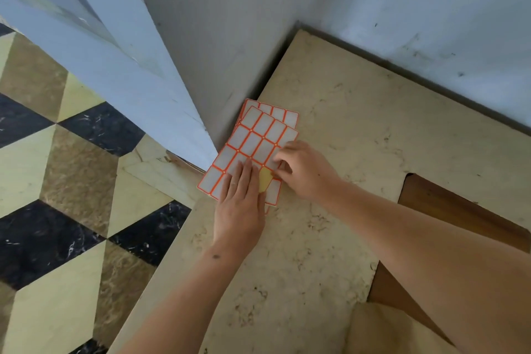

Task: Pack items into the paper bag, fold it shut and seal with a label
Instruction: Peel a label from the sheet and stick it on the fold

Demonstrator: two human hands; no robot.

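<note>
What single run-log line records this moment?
step: peel label | left hand: flat on label sheet | right hand: fingers pinching a label | bag: not clearly seen

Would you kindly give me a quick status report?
Left hand flat on label sheet. Right hand pinching a label off it. Nothing in the way.

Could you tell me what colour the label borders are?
Orange, around white labels on the label sheet; head view.

We find no readable text, brand, number or sign. The orange-bordered label sheets [253, 146] at the counter's [344, 129] left edge are blank.
</note>
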